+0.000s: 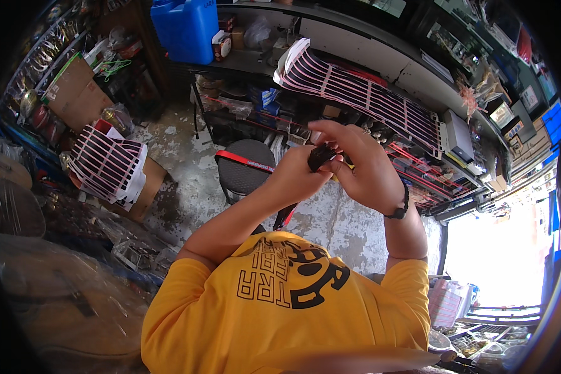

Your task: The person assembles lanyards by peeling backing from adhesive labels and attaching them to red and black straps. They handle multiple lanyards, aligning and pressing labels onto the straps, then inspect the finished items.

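Observation:
In front of my chest I hold a dark, glossy bunched piece; its exact kind does not show. My left hand is closed round it, with the dark end poking out above the fist. On the other side, my right hand bends over it, thumb and fingers pinching at its edge while the index finger arches above. A dark strip with a red edge hangs below my left wrist; whether it joins the held piece is hidden.
Beyond my left forearm stands a dark stool with a red band. Sheets of black and pink strips lie along the counter, and more rest on a box at left. A blue jerrycan stands on the counter. Plastic-covered goods crowd the lower left.

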A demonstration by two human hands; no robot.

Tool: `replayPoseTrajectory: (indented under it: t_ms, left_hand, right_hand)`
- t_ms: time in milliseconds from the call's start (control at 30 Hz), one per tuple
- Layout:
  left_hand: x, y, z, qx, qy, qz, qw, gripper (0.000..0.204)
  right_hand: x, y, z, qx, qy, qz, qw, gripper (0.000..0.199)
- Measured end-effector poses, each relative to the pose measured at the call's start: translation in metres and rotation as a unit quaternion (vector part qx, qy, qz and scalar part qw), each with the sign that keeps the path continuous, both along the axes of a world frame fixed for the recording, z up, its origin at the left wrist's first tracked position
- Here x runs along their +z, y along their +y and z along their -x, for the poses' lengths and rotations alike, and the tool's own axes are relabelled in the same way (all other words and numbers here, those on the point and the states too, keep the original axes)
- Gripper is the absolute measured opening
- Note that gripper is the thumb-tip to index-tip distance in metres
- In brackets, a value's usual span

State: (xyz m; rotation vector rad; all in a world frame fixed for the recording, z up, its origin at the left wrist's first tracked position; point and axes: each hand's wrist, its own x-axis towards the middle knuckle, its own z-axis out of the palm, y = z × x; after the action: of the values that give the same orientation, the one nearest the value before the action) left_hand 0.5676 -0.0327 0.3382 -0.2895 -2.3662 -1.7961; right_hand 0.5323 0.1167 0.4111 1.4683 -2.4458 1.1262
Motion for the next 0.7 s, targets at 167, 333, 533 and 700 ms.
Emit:
replayPoseTrajectory:
  t_ms: [167,333,533,700]
  left_hand:
    - [0.003,-0.001,-0.001,0.012,-0.025,-0.011,1.0,0.017]
    - [-0.003,-0.001,0.003,0.027,0.094,0.01,0.995,0.016]
    - [-0.01,-0.006,0.001,-0.067,-0.037,-0.121,0.99,0.013]
    - [-0.016,-0.009,0.012,-0.086,-0.085,-0.091,0.989,0.029]
  right_hand:
    - [0.0,-0.003,0.005,0.023,0.099,0.0,0.995,0.037]
    - [-0.004,-0.006,0.004,0.044,0.072,0.023,0.996,0.034]
    - [0.0,-0.009,0.004,0.031,0.089,-0.017,0.995,0.033]
    - [0.001,-0.015,0.009,0.032,0.128,-0.012,0.991,0.024]
